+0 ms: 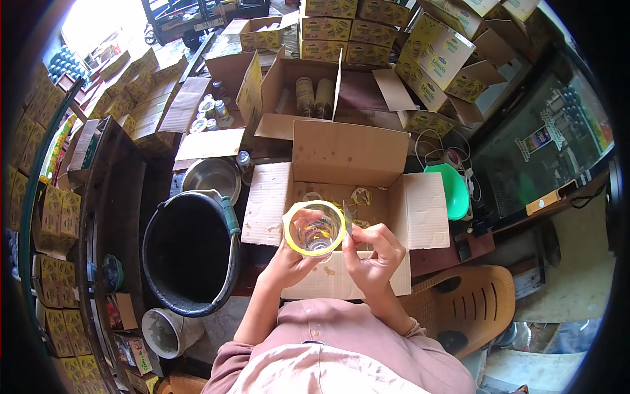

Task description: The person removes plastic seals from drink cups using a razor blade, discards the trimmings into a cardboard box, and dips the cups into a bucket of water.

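Head view: clear cup (315, 230) mouth faces camera, axis receding; my left fingers (289, 261) hold it, right fingers (378, 240) pinch thin blade (348, 214); carton (426, 211) below, boxes (325, 29) beyond.

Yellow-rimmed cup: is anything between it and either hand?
A thin flat piece, pinched in the right hand, stands at the cup's right side. Nothing visible separates the cup from the left hand, which grips it.

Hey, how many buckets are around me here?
2. The large black bucket stands left of the open cardboard box in front of you; the smaller pale bucket sits lower down, just below the black one. Others could be hidden behind the boxes.
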Tool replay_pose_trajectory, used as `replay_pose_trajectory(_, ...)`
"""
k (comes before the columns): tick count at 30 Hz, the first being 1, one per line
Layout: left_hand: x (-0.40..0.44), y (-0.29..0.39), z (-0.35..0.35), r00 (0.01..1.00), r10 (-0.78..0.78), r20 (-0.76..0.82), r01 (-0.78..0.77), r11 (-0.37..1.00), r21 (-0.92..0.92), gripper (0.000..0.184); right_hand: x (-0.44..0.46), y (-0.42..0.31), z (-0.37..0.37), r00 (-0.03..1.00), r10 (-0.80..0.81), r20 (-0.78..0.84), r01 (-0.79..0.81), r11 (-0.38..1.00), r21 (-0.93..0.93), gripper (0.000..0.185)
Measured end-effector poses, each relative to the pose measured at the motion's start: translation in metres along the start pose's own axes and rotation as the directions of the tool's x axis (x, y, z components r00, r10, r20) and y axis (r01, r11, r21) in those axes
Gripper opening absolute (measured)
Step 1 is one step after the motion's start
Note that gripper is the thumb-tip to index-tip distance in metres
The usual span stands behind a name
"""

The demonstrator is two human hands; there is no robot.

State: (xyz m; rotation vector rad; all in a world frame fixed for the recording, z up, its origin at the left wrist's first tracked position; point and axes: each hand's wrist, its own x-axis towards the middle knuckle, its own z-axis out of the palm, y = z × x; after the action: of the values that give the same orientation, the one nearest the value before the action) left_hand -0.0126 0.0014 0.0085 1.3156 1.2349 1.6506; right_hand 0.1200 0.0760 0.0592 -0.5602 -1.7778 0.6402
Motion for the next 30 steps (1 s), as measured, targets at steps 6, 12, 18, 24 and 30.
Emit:
replay_pose_trajectory(6,-0.005,-0.002,-0.001,0.998,-0.022,0.057,0.016,0.996,0.09,0.063,0.005,0.0,-0.003,1.0,0.013,0.005,-0.013,1.0,-0.013,0.021)
replay_pose_trajectory(12,-0.003,0.003,-0.003,0.998,-0.044,0.047,0.041,0.998,0.05,0.062,0.004,0.006,-0.006,0.998,0.054,0.011,-0.055,0.996,0.072,0.02)
replay_pose_trajectory(18,-0.004,0.002,-0.001,0.998,-0.039,0.051,0.037,0.998,0.045,0.065,0.005,-0.004,-0.008,0.999,0.037,0.036,-0.037,0.999,0.008,0.02)
replay_pose_trajectory(24,-0.006,0.0,-0.005,0.991,-0.011,0.131,-0.01,0.987,0.159,0.07,0.007,0.003,-0.005,1.0,0.014,0.024,-0.015,0.999,0.048,0.021)
replay_pose_trajectory(30,-0.006,-0.002,-0.01,0.991,-0.01,0.136,-0.005,0.994,0.112,0.072,0.006,0.005,-0.008,0.995,0.052,0.09,-0.063,0.991,0.122,0.021)
